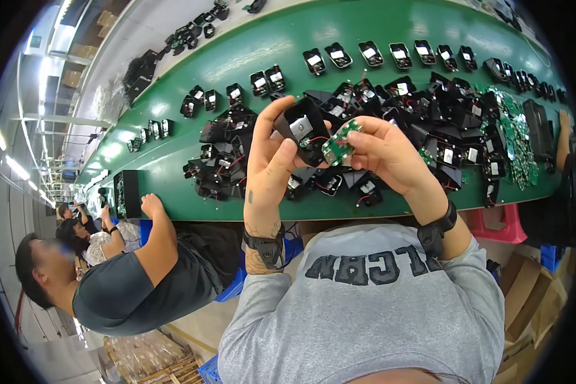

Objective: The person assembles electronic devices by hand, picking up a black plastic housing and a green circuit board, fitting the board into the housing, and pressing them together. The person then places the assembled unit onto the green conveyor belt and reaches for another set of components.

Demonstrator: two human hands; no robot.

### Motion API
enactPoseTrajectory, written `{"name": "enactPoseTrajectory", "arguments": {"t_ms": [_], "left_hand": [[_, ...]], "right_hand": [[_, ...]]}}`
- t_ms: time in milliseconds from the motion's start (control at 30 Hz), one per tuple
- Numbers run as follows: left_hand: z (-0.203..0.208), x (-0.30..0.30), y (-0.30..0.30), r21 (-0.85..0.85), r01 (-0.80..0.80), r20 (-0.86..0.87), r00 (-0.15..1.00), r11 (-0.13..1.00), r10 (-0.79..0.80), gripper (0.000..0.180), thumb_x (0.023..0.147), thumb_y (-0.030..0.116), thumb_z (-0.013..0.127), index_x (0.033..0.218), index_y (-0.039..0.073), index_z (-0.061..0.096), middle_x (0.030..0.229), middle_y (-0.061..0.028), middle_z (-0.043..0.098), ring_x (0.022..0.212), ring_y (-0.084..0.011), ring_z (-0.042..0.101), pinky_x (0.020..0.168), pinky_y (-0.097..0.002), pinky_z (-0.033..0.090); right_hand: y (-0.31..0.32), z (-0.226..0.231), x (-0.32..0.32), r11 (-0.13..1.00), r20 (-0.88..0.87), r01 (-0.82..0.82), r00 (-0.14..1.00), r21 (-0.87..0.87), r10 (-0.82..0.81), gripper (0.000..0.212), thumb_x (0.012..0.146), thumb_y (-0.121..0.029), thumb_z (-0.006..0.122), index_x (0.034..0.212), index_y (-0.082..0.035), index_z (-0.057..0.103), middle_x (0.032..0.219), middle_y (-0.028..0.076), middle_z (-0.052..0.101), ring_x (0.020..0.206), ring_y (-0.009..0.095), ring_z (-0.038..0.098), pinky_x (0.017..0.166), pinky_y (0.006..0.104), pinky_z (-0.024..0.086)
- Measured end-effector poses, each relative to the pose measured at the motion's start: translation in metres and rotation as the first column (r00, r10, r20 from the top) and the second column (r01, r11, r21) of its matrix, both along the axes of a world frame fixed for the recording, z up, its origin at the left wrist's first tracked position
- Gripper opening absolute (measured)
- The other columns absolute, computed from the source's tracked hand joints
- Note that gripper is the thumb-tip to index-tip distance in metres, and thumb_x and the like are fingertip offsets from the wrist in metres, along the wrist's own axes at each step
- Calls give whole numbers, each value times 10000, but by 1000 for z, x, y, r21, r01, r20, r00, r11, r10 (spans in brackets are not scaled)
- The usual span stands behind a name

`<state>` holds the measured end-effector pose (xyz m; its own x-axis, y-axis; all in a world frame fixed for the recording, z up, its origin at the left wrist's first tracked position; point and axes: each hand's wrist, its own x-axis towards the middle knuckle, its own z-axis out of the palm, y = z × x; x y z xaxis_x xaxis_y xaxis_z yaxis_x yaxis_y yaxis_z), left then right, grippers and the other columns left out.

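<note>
Open black case at the centre of the frame, with a silvery block inside; a red wire runs from its opening toward a green circuit board just to its right. In the upper part of the frame, similar cases, each containing a white-faced block, stand in a curved line on a green table; a black box at left has green contents too small to identify. The left hand is upright, gripping the case between thumb and fingers. The right hand, angled inward, pinches the board, which is tilted and bears small components.
</note>
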<state>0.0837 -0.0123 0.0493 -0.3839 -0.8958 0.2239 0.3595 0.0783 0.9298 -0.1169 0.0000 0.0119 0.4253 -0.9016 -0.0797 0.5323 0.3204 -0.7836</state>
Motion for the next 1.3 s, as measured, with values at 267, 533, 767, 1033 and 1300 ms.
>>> {"name": "enactPoseTrajectory", "arguments": {"t_ms": [267, 533, 767, 1033, 1300], "left_hand": [[-19, -27, 0, 342, 240, -113, 970, 908, -214, 564, 864, 223, 499, 1374, 85, 302, 1117, -120, 551, 917, -203, 610, 667, -347, 548], [-25, -51, 11, 96, 128, 66, 989, 987, -135, 576, 737, -68, 519, 1274, 91, 385, 1281, -124, 395, 982, -199, 592, 612, -246, 533], [-19, -59, 15, 35, 97, 80, 992, 995, -100, 472, 790, -76, 438, 1243, 59, 432, 1421, -121, 249, 971, -205, 601, 592, -270, 573], [-25, -61, 12, -11, 52, 170, 984, 999, -49, 301, 828, -40, 558, 1122, 15, 532, 1411, -105, 242, 1011, -191, 595, 714, -286, 588], [-19, -61, 9, -223, -52, 399, 906, 973, 139, 174, 723, 3, 680, 887, 35, 635, 1361, -161, 405, 1044, -213, 592, 740, -295, 574]], "right_hand": [[8, 19, -24, 962, -85, 179, 976, -208, -200, 208, 910, -136, 573, 1054, 12, 598, 900, 21, 642, 790, 72, 606, 643, 207, 486], [13, 19, -34, 904, -225, 338, 889, -261, -398, 263, 824, -76, 669, 1063, 6, 599, 793, 12, 638, 678, 50, 584, 580, 182, 457], [14, 15, -35, 891, -154, 390, 890, -234, -430, 295, 814, -51, 676, 1087, 8, 581, 824, 30, 661, 685, 56, 589, 595, 185, 460], [13, 14, -34, 870, -159, 417, 871, -263, -466, 238, 793, -20, 690, 1014, -2, 606, 821, 38, 669, 701, 66, 609, 600, 189, 463], [15, 23, -35, 864, -264, 406, 835, -298, -483, 201, 774, -5, 701, 970, -14, 659, 831, 33, 672, 722, 71, 619, 624, 193, 475]]}}
